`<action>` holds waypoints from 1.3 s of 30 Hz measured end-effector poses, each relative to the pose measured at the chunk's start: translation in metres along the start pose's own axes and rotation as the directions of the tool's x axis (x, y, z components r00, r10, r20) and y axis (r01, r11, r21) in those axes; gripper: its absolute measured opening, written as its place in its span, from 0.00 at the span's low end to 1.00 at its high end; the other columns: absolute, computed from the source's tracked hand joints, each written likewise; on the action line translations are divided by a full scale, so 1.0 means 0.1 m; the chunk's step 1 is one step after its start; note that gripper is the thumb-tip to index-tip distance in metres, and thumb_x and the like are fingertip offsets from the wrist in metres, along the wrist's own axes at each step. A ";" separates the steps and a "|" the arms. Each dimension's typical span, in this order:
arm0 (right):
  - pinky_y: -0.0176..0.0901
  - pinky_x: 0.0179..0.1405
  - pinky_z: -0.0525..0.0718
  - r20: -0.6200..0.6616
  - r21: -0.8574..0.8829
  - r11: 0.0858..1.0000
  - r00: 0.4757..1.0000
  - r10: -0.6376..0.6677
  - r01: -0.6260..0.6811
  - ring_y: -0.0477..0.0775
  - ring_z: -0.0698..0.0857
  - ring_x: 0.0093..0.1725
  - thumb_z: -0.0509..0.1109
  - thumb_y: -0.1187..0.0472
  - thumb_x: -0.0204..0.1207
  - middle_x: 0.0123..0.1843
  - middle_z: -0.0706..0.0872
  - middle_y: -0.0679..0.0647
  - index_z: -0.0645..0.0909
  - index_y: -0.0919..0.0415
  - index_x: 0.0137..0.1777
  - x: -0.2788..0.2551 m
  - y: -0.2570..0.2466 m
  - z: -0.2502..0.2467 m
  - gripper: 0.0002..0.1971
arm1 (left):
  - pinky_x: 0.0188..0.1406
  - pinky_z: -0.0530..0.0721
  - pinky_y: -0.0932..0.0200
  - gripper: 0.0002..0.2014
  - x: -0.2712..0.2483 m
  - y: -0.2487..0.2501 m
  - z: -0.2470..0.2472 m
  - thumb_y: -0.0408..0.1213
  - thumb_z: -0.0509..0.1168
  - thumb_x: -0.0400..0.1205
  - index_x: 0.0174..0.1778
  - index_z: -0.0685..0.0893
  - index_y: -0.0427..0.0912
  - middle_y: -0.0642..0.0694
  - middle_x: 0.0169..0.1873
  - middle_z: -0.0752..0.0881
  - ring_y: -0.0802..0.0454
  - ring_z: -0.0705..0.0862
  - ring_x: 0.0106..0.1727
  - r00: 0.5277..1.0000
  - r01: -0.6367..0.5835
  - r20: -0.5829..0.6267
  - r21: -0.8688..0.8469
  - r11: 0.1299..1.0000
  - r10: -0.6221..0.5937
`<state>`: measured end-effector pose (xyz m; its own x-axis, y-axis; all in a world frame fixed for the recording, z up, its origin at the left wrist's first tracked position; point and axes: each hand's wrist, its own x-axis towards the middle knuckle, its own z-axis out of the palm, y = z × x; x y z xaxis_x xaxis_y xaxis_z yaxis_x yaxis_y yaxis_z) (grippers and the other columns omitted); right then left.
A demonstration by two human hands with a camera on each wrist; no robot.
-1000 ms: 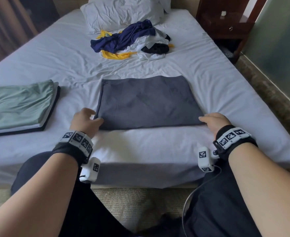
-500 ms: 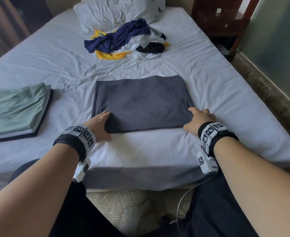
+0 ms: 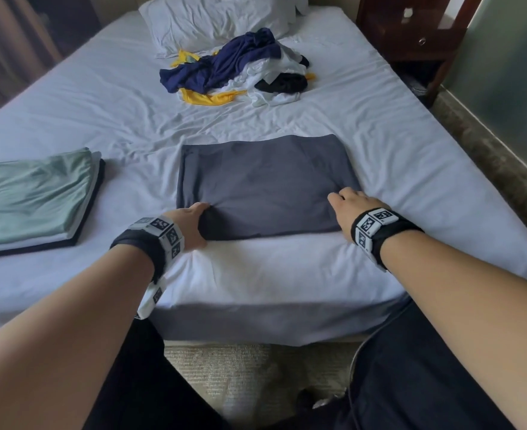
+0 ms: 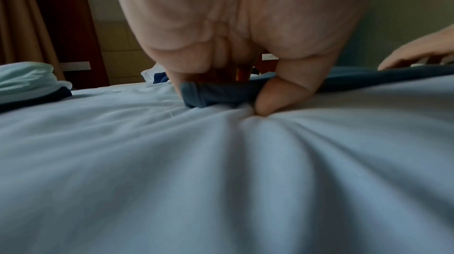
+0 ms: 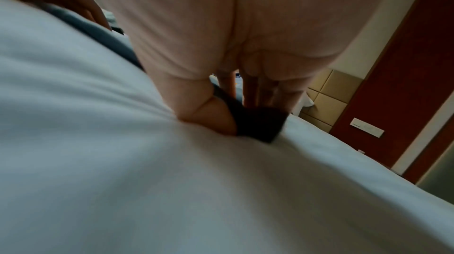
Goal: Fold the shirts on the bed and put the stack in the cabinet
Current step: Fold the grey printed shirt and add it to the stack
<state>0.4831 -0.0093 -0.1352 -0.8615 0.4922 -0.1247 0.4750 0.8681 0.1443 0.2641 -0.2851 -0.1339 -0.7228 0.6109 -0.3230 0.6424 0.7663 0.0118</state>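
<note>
Both hands have slid inward onto the grey shirt (image 3: 265, 184), folded flat near the bed's (image 3: 411, 156) near edge. Left hand (image 3: 191, 225) pinches its near left corner; right hand (image 3: 350, 206) pinches the near right corner.

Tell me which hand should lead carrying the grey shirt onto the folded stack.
Left, probably. The left hand pinches the grey shirt corner nearest the folded stack; the right hand grips the far corner and would follow.

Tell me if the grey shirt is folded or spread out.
Folded: the grey shirt lies as a neat rectangle, and layered edges show at the corner in the left hand.
</note>
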 end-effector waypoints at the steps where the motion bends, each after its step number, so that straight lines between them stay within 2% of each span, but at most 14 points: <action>1: 0.56 0.61 0.81 -0.016 -0.015 1.000 1.000 0.003 -0.004 0.64 0.79 0.64 0.61 0.72 0.74 0.63 0.74 0.59 0.70 0.58 0.63 0.02 0.02 0.00 0.19 | 0.62 0.83 0.50 0.42 0.01 0.00 0.00 0.42 0.71 0.77 0.87 0.59 0.59 0.42 0.72 0.82 0.36 0.84 0.67 1.000 -0.004 -0.012 0.006 1.000 0.004; 5: 0.58 0.57 0.80 -0.036 0.027 0.998 0.998 0.060 -0.059 0.67 0.82 0.61 0.55 0.75 0.76 0.60 0.76 0.60 0.72 0.61 0.58 0.07 0.08 0.00 0.15 | 0.66 0.83 0.50 0.32 0.05 -0.04 0.03 0.39 0.61 0.83 0.84 0.65 0.64 0.43 0.75 0.80 0.36 0.83 0.70 0.997 0.016 -0.075 -0.047 0.999 -0.019; 8: 0.56 0.51 0.80 -0.036 0.071 0.995 0.997 0.067 -0.064 0.68 0.83 0.57 0.52 0.73 0.76 0.58 0.78 0.59 0.72 0.59 0.57 0.07 0.14 -0.09 0.14 | 0.67 0.82 0.54 0.26 0.05 -0.07 -0.03 0.38 0.56 0.87 0.80 0.75 0.65 0.45 0.77 0.79 0.39 0.82 0.71 0.990 0.030 -0.133 -0.101 0.994 -0.043; 11: 0.54 0.49 0.83 -0.063 0.066 0.996 0.996 0.071 -0.066 0.66 0.84 0.52 0.53 0.69 0.80 0.57 0.83 0.58 0.73 0.58 0.62 0.03 0.23 -0.30 0.15 | 0.59 0.84 0.54 0.21 -0.03 -0.10 -0.19 0.39 0.56 0.86 0.68 0.85 0.66 0.48 0.68 0.86 0.41 0.85 0.65 0.977 -0.004 -0.213 -0.110 0.994 -0.020; 14: 0.54 0.48 0.84 -0.129 0.062 0.996 0.989 0.070 -0.062 0.65 0.84 0.50 0.54 0.63 0.84 0.56 0.85 0.56 0.74 0.56 0.61 -0.08 0.30 -0.66 0.11 | 0.51 0.83 0.51 0.15 -0.24 -0.20 -0.45 0.41 0.58 0.87 0.59 0.89 0.57 0.45 0.58 0.89 0.39 0.85 0.55 0.951 -0.030 -0.309 -0.195 0.980 -0.033; 17: 0.50 0.41 0.77 -0.207 0.087 0.991 0.972 0.114 -0.098 0.63 0.79 0.43 0.53 0.60 0.84 0.46 0.81 0.56 0.71 0.57 0.51 -0.25 0.34 -1.12 0.05 | 0.44 0.76 0.53 0.10 -0.49 -0.27 -0.82 0.38 0.61 0.85 0.53 0.88 0.50 0.40 0.50 0.89 0.39 0.82 0.48 0.893 -0.079 -0.446 -0.294 0.953 -0.063; 19: 0.49 0.39 0.76 -0.255 0.147 0.979 0.951 0.173 -0.139 0.61 0.78 0.38 0.55 0.59 0.81 0.43 0.79 0.56 0.72 0.57 0.45 -0.40 0.39 -1.46 0.06 | 0.46 0.78 0.51 0.10 -0.70 -0.28 -1.13 0.38 0.60 0.83 0.52 0.87 0.50 0.39 0.48 0.88 0.37 0.83 0.48 0.850 -0.107 -0.516 -0.364 0.925 -0.105; 23: 0.52 0.47 0.82 -0.382 0.217 0.965 0.897 0.224 -0.149 0.65 0.78 0.44 0.56 0.55 0.77 0.44 0.77 0.57 0.77 0.57 0.45 -0.63 0.49 -2.12 0.09 | 0.47 0.85 0.49 0.10 -1.10 -0.31 -1.75 0.47 0.62 0.75 0.48 0.84 0.52 0.43 0.41 0.89 0.37 0.86 0.46 0.717 -0.212 -0.667 -0.487 0.847 -0.204; 24: 0.53 0.47 0.82 -0.395 0.209 0.966 0.890 0.227 -0.153 0.66 0.78 0.45 0.56 0.55 0.77 0.45 0.78 0.59 0.77 0.57 0.45 -0.68 0.51 -2.25 0.10 | 0.45 0.83 0.52 0.07 -1.18 -0.32 -1.87 0.46 0.65 0.78 0.49 0.84 0.52 0.45 0.41 0.89 0.40 0.86 0.45 0.686 -0.233 -0.697 -0.482 0.845 -0.209; 26: 0.51 0.44 0.79 -0.398 0.188 0.970 0.892 0.216 -0.151 0.67 0.79 0.45 0.55 0.55 0.76 0.48 0.82 0.62 0.78 0.58 0.45 -0.75 0.51 -2.43 0.11 | 0.38 0.76 0.56 0.07 -1.31 -0.34 -2.04 0.42 0.68 0.80 0.53 0.84 0.50 0.48 0.41 0.87 0.45 0.83 0.43 0.662 -0.247 -0.719 -0.477 0.843 -0.213; 28: 0.51 0.46 0.79 -0.387 0.169 0.974 0.898 0.208 -0.153 0.67 0.79 0.46 0.55 0.55 0.77 0.51 0.84 0.64 0.79 0.58 0.45 -0.77 0.52 -2.46 0.13 | 0.34 0.75 0.59 0.06 -1.36 -0.35 -2.07 0.43 0.69 0.79 0.51 0.82 0.51 0.50 0.38 0.86 0.47 0.82 0.41 0.669 -0.250 -0.709 -0.498 0.830 -0.224; 32: 0.50 0.51 0.80 -0.277 0.196 0.966 0.935 0.222 -0.171 0.65 0.79 0.47 0.54 0.53 0.78 0.58 0.85 0.65 0.82 0.59 0.50 -0.65 0.51 -2.14 0.16 | 0.49 0.88 0.45 0.10 -1.13 -0.46 -1.82 0.52 0.73 0.71 0.38 0.84 0.51 0.50 0.36 0.87 0.41 0.88 0.45 0.733 -0.232 -0.614 -0.631 0.740 -0.293; 36: 0.52 0.50 0.82 -0.120 0.243 0.945 0.960 0.252 -0.218 0.65 0.81 0.48 0.54 0.53 0.76 0.52 0.84 0.62 0.79 0.61 0.46 -0.40 0.50 -1.62 0.15 | 0.45 0.92 0.40 0.13 -0.77 -0.54 -1.36 0.53 0.79 0.74 0.35 0.89 0.49 0.42 0.35 0.90 0.36 0.91 0.42 0.827 -0.155 -0.465 -0.729 0.667 -0.316; 39: 0.50 0.46 0.80 -0.050 0.255 0.934 0.962 0.269 -0.248 0.67 0.81 0.45 0.57 0.57 0.78 0.47 0.83 0.63 0.78 0.62 0.42 -0.15 0.51 -1.28 0.11 | 0.44 0.93 0.34 0.18 -0.38 -0.57 -1.09 0.63 0.77 0.59 0.33 0.91 0.53 0.42 0.31 0.90 0.33 0.93 0.42 0.888 -0.081 -0.313 -0.828 0.554 -0.338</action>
<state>0.4967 0.0192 -0.0001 -0.7095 0.7039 -0.0316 0.7037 0.7055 -0.0847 0.2270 -0.3304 -0.0190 -0.9383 0.3457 0.0054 0.2036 0.5399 0.8168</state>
